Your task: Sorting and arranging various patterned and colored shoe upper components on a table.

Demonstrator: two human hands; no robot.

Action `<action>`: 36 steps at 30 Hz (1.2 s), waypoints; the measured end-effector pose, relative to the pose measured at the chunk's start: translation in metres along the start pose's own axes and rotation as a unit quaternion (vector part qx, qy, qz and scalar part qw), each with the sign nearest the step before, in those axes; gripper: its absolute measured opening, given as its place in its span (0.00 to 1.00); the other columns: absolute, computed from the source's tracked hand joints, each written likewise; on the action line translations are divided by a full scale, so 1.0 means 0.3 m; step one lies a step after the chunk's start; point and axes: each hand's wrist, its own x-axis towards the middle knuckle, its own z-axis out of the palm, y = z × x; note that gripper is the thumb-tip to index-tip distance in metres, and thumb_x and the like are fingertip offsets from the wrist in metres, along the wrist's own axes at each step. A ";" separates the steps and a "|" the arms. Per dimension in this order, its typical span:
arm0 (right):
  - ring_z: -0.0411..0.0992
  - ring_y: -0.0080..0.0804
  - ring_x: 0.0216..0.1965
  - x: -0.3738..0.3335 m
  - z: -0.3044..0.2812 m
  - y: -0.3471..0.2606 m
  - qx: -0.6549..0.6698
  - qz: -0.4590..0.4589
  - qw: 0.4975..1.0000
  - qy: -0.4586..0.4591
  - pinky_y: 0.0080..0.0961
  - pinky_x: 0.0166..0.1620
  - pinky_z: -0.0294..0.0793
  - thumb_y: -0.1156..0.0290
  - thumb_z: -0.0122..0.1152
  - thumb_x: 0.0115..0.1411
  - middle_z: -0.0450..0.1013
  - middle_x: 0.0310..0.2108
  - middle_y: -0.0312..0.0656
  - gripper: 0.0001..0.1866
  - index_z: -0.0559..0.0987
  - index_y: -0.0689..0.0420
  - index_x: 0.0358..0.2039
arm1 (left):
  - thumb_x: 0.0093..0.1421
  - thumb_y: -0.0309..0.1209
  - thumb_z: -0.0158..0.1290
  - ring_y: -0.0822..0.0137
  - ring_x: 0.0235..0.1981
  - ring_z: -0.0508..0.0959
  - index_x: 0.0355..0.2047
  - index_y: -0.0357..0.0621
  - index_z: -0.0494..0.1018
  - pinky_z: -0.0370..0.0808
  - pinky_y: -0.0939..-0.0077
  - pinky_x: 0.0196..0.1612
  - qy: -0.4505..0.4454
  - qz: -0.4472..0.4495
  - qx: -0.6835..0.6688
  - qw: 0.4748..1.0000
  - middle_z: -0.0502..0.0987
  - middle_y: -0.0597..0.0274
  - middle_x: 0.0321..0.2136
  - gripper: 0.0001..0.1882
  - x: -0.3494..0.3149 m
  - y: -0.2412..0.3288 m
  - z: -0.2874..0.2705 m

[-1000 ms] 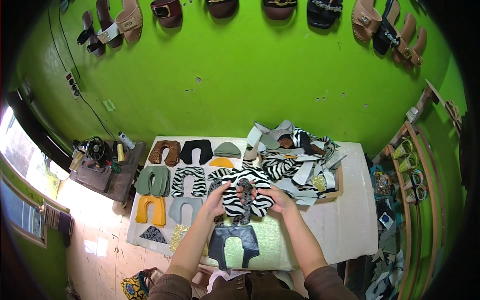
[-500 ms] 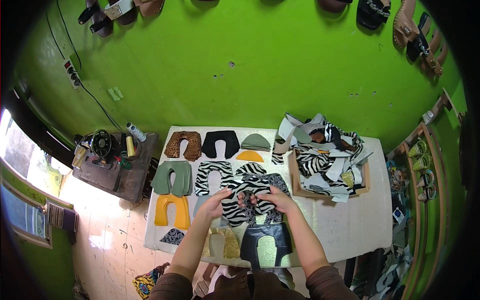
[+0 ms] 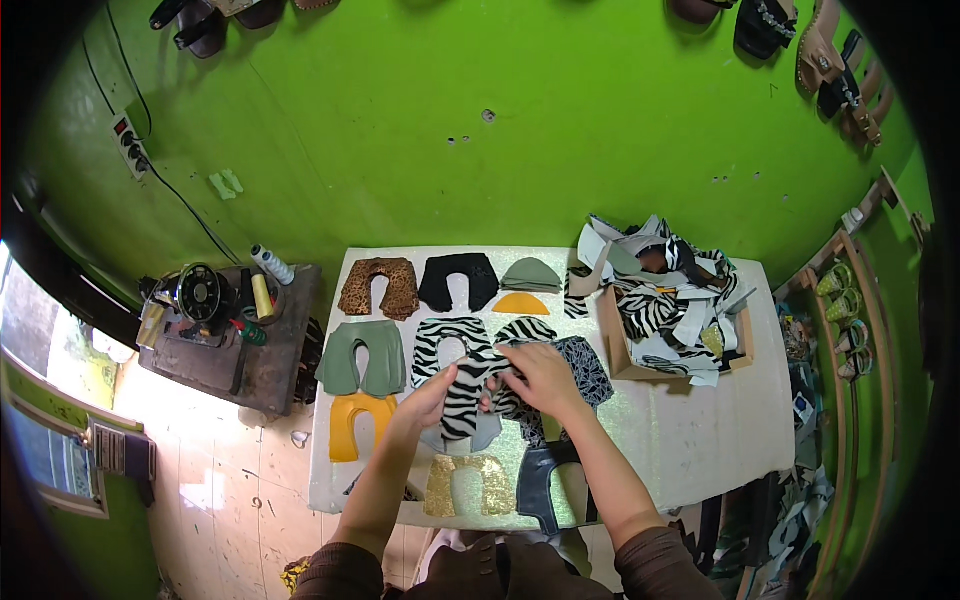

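My left hand (image 3: 430, 398) grips the left edge of a zebra-print U-shaped cut piece (image 3: 462, 405), held just above the table. Bent over the piece's right part is my right hand (image 3: 545, 378), its fingers closed on the material. Behind the hands lies a second zebra-print U-shaped stack (image 3: 428, 338). A grey-and-black patterned piece (image 3: 588, 372) sits to the right, partly covered by my right hand. Pale grey-blue material (image 3: 486, 432) shows below the held piece. Nearer me are a glittery gold U-shaped piece (image 3: 440, 490) and a dark navy one (image 3: 538, 478), partly behind my right forearm.
On the white table (image 3: 690, 440) lie leopard (image 3: 352, 296), black (image 3: 432, 290), green (image 3: 340, 368) and yellow (image 3: 344, 430) U-shaped pieces, plus green half-moons (image 3: 530, 275). A cardboard box (image 3: 622, 368) overflows with scraps. A sewing machine (image 3: 200, 292) stands left; sandals (image 3: 765, 28) hang on the wall.
The zebra-print piece, spread between both hands before, now hangs narrower and more upright at my left hand. My right hand has turned over its right part. The view has shifted slightly.
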 end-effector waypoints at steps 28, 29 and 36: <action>0.68 0.40 0.44 0.138 0.385 0.113 0.236 0.412 0.880 0.030 0.27 0.48 0.64 0.71 0.55 0.51 0.68 0.43 0.53 0.27 0.63 0.64 0.52 | 0.51 0.25 0.50 0.57 0.40 0.74 0.45 0.32 0.64 0.68 0.71 0.44 0.379 0.118 0.473 0.787 0.73 0.47 0.37 0.19 0.110 0.119 -0.236; 0.66 0.48 0.46 0.145 0.391 0.118 0.203 0.406 0.891 0.020 0.31 0.50 0.63 0.69 0.55 0.51 0.67 0.44 0.57 0.27 0.64 0.64 0.51 | 0.51 0.26 0.50 0.54 0.41 0.73 0.45 0.32 0.65 0.68 0.70 0.45 0.393 0.094 0.503 0.764 0.73 0.45 0.37 0.20 0.118 0.116 -0.237; 0.62 0.50 0.46 0.155 0.424 0.069 -0.026 0.289 0.957 -0.018 0.36 0.48 0.64 0.69 0.55 0.48 0.62 0.44 0.53 0.27 0.65 0.66 0.50 | 0.48 0.32 0.53 0.43 0.47 0.65 0.51 0.27 0.57 0.63 0.62 0.51 0.388 0.058 0.640 0.661 0.62 0.36 0.46 0.32 0.127 0.045 -0.345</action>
